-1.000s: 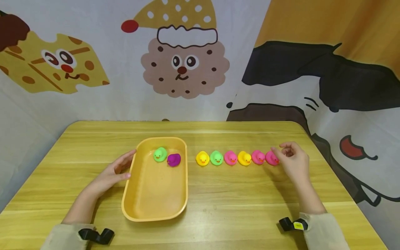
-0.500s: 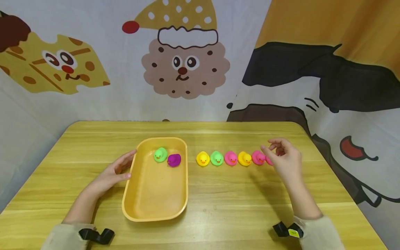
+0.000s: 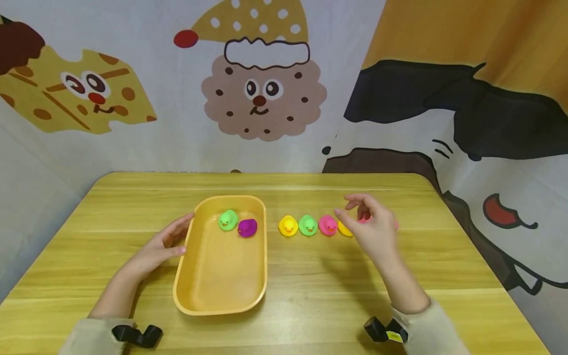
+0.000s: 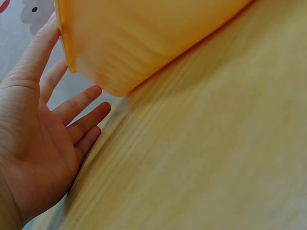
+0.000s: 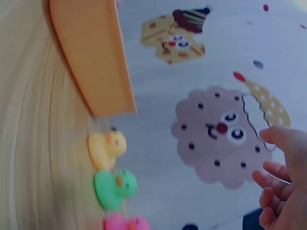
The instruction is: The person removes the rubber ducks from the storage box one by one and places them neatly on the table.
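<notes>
My left hand (image 3: 153, 251) touches the left side of a yellow plastic tray (image 3: 219, 311), its fingers fairly straight; in the left wrist view the thumb meets the tray's rim. A green rubber duck (image 3: 228, 220) and a purple one (image 3: 247, 228) sit inside at the far end. Right of the tray runs a row of ducks: a yellow duck (image 3: 288, 226), a green duck (image 3: 308, 225), a pink duck (image 3: 328, 225), then others partly hidden by my right hand (image 3: 372, 229). That hand hovers above the row, thumb and fingers apart, holding nothing.
Everything stands on a wood-grain table (image 3: 301, 315). A cloth (image 3: 168, 148) printed with cartoon figures hangs behind it. Each sleeve carries a black wrist camera, a left one (image 3: 137, 336) and a right one (image 3: 385, 330).
My right hand has moved left along the row from the pink duck at its right end. My left hand, the tray and the ducks have stayed in place.
</notes>
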Tool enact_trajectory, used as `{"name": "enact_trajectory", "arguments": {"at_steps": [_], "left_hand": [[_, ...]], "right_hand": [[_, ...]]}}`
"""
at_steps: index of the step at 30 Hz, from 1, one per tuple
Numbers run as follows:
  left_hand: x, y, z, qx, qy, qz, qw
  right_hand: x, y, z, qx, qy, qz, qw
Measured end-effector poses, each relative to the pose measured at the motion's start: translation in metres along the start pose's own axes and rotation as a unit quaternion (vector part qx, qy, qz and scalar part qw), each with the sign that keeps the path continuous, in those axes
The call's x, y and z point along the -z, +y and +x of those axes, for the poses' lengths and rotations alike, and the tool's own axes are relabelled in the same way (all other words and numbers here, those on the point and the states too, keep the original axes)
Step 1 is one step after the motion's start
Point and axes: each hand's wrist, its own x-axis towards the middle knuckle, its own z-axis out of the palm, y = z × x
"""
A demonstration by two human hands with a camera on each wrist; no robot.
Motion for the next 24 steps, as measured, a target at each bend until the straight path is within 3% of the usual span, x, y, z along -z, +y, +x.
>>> {"name": "enact_trajectory", "arguments": {"at_steps": [13,24], "left_hand": [[0.001,-0.003,0.001,-0.009,-0.005,-0.004,0.9999],[0.002,-0.004,0.001,-0.010,-0.008,-0.006,0.9999]], "right_hand": [[-0.036,-0.035,-0.002,0.040,-0.072,0.034,0.996],[-0.074,-0.048,-0.006,0.070,-0.148,0.033,0.986]]}}
